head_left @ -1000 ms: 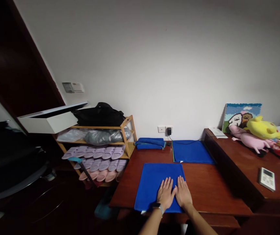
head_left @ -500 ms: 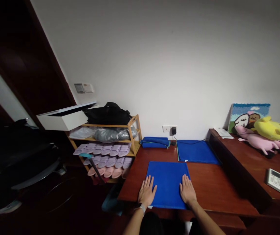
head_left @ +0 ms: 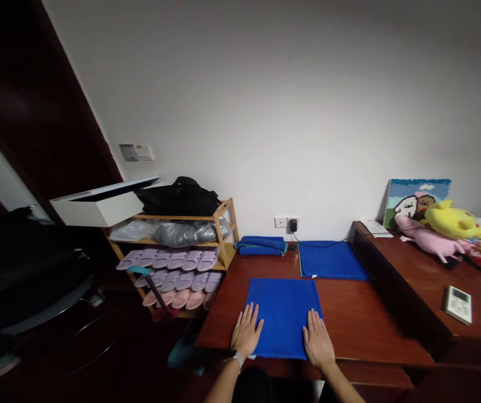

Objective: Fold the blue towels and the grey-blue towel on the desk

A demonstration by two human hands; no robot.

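A blue cloth [head_left: 283, 319] lies spread flat near the front edge of the brown table [head_left: 362, 319]. My left hand [head_left: 246, 331] rests flat on its left edge, fingers stretched out. On the right edge lies my right hand [head_left: 318, 338], also flat with fingers extended. Neither hand grips anything. Behind, a rolled or folded blue cloth [head_left: 261, 245] sits against the wall at the left. Another flat blue cloth [head_left: 332, 259] with a small white tag lies at the back right.
A wooden rack [head_left: 227, 246] with slippers [head_left: 185, 280] and a black bag [head_left: 179, 197] stands left. The raised surface [head_left: 412, 280] at right holds plush toys [head_left: 454, 221], a picture [head_left: 416, 201] and a calculator-like device [head_left: 458, 305]. A black plug [head_left: 293, 225] trails a cable.
The view has shifted slightly, so most things appear further left. Both hands sit slightly lower along the cloth's edges, still flat. The cloth remains spread.
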